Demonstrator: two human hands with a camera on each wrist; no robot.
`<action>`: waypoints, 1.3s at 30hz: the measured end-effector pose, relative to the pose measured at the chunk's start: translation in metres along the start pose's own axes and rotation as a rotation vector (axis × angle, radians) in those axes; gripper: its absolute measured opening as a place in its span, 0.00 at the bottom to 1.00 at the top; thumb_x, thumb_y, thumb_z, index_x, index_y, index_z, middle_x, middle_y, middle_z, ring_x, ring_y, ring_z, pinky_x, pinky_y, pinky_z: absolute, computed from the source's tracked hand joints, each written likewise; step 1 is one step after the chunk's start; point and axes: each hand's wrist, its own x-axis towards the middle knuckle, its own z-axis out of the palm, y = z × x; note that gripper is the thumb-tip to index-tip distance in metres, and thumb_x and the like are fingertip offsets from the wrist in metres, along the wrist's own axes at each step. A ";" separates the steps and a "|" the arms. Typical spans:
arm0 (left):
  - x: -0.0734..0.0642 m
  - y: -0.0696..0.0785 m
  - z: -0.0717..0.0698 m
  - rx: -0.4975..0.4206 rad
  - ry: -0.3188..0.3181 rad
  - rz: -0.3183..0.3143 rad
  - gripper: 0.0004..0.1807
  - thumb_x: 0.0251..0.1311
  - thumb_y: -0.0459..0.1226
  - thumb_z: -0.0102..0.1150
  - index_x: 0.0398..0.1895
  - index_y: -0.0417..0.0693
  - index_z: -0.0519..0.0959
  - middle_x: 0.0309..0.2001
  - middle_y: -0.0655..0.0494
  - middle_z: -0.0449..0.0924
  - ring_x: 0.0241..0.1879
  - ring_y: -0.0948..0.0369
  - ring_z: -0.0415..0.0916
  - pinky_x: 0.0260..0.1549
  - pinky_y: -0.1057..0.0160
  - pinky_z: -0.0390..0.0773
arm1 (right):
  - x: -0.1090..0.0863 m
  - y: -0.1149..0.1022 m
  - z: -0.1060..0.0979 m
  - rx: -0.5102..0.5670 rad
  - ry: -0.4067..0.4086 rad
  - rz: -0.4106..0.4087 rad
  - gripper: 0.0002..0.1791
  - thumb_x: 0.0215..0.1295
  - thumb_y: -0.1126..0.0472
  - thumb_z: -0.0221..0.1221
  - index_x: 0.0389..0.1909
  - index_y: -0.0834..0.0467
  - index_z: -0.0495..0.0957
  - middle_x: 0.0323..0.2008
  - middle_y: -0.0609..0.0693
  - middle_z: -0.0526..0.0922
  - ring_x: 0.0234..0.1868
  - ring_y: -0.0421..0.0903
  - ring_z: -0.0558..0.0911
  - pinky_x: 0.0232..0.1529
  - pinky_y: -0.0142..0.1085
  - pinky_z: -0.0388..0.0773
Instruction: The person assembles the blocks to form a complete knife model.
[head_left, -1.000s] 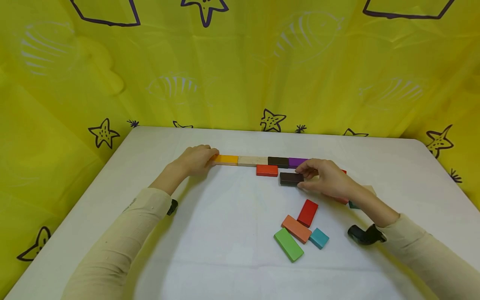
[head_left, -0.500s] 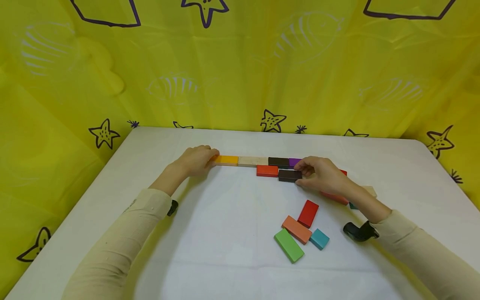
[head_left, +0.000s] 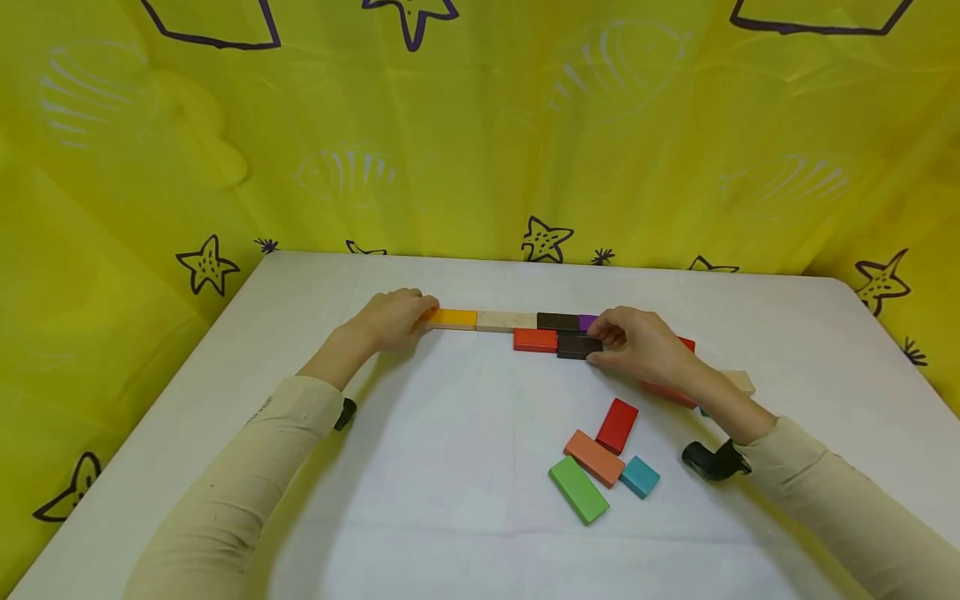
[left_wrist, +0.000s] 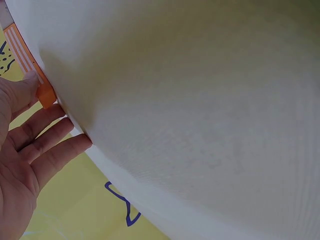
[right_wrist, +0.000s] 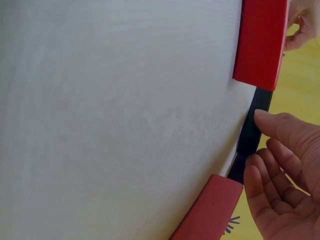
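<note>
A back row of flat blocks runs left to right in the head view: orange block [head_left: 456, 319], pale wooden block [head_left: 506, 322], dark brown block [head_left: 557, 322], purple block [head_left: 587, 322]. At the row's left end my left hand [head_left: 393, 319] pinches the orange block, its thumb on the striped face in the left wrist view. In front lies a red block [head_left: 535, 340]. My right hand [head_left: 637, 346] pinches a second dark brown block [right_wrist: 253, 120] by its right end, against the red block's right end. That hand covers part of the purple block.
Nearer the front lie a red block [head_left: 617, 426], a salmon block [head_left: 595, 457], a teal block [head_left: 640, 477] and a green block [head_left: 578, 490]. More red blocks [head_left: 670, 394] and a pale block [head_left: 739, 382] are partly behind the right forearm. A yellow patterned curtain [head_left: 465, 125] backs the white table.
My right hand has moved the dark brown block back and slightly left, from in front of the row to beside the red block. The left hand stays at the orange block.
</note>
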 end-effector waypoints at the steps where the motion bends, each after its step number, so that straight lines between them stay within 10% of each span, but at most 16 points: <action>1: 0.000 0.000 0.000 0.001 -0.001 -0.001 0.14 0.71 0.34 0.58 0.56 0.41 0.79 0.42 0.46 0.80 0.38 0.51 0.75 0.39 0.51 0.79 | 0.000 0.000 0.000 -0.001 0.000 -0.004 0.15 0.58 0.65 0.73 0.44 0.65 0.82 0.38 0.55 0.82 0.40 0.51 0.78 0.45 0.42 0.78; 24: -0.005 0.003 -0.001 -0.005 -0.026 -0.021 0.15 0.72 0.35 0.58 0.58 0.41 0.79 0.44 0.46 0.80 0.41 0.51 0.76 0.42 0.50 0.79 | 0.006 -0.002 0.002 -0.005 0.013 0.027 0.14 0.59 0.65 0.72 0.43 0.65 0.82 0.37 0.55 0.82 0.40 0.51 0.79 0.44 0.40 0.76; 39: 0.000 0.001 -0.001 0.001 -0.015 -0.010 0.15 0.72 0.35 0.58 0.57 0.41 0.80 0.43 0.46 0.81 0.39 0.51 0.75 0.39 0.51 0.79 | -0.027 0.001 -0.007 0.058 -0.039 -0.054 0.12 0.61 0.61 0.72 0.43 0.60 0.84 0.38 0.45 0.84 0.41 0.44 0.81 0.44 0.34 0.81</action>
